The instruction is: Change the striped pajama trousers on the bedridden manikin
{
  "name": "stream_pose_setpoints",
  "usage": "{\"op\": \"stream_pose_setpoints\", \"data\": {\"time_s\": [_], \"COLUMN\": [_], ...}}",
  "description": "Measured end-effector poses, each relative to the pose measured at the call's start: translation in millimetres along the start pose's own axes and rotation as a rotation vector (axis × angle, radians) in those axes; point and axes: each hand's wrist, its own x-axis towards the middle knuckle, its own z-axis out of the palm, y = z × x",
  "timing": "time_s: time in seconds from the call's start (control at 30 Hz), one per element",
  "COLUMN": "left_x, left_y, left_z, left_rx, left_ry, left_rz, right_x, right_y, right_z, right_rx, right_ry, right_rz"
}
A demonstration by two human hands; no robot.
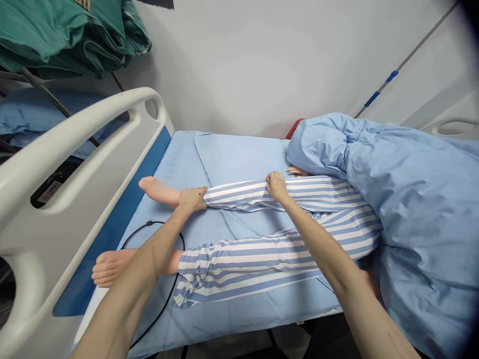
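On the bed lie the legs of what looks like a nursing manikin, in blue-and-white striped trousers (243, 257). My left hand (193, 199) is wrapped round the ankle of the far leg, just by the trouser cuff; its bare far foot (157, 190) sticks out to the left. Around knee height on the same leg, my right hand (276, 186) is closed on the striped trouser fabric. The near leg rests on the sheet with its cuff bunched above the bare near foot (112, 264). Part of the manikin's hand (298, 171) shows under the quilt.
A blue quilt (419, 199) covers the upper body at right. The bed's white footboard (86, 129) stands at left. A black cable (164, 306) curves over the light-blue sheet (239, 154) near the feet. Green folded cloth (71, 40) sits on a rack beyond the footboard.
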Motion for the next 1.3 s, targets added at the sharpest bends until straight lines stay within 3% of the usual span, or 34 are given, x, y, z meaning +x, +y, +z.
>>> {"op": "stream_pose_setpoints", "data": {"time_s": [0.13, 0.2, 0.27, 0.33, 0.5, 0.6, 0.8, 1.0, 1.07, 1.13, 1.2, 1.3], "left_x": [-50, -63, -61, -47, 7, 23, 17, -42, -73, -103, -127, -148], "left_y": [-9, -27, -43, -51, -42, -38, -33, -13, -2, 5, 7, -4], "left_z": [58, 69, 62, 41, -25, -47, -45, -24, -16, -9, -3, 2], "left_rx": [0.058, 0.089, 0.108, 0.111, 0.129, 0.189, 0.271, 0.002, -0.136, -0.228, -0.237, -0.186], "left_ry": [-0.043, -0.047, -0.017, 0.024, 0.068, 0.067, 0.236, 0.495, 0.454, 0.333, 0.176, 0.002], "left_rz": [0.029, 0.051, 0.068, 0.06, 0.058, 0.101, 0.078, 0.032, 0.085, 0.222, 0.34, 0.368], "right_x": [0, -6, -13, -19, -35, -62, -155, -232, -245, -251, -250, -245], "right_y": [-3, -1, 3, 7, 5, 1, 10, 12, 9, 6, 2, -2], "right_z": [-8, -6, -3, -1, -7, -14, -33, -52, -57, -63, -66, -66], "right_rx": [0.023, 0.017, 0.009, 0.002, 0.01, 0.073, 0.192, 0.174, 0.135, 0.069, -0.01, -0.095], "right_ry": [-0.054, -0.08, -0.109, -0.129, -0.027, 0.054, 0.069, 0.081, 0.014, -0.115, -0.265, -0.381], "right_rz": [-0.044, -0.037, -0.048, -0.101, -0.18, -0.157, -0.108, -0.073, -0.101, -0.146, -0.193, -0.216]}}
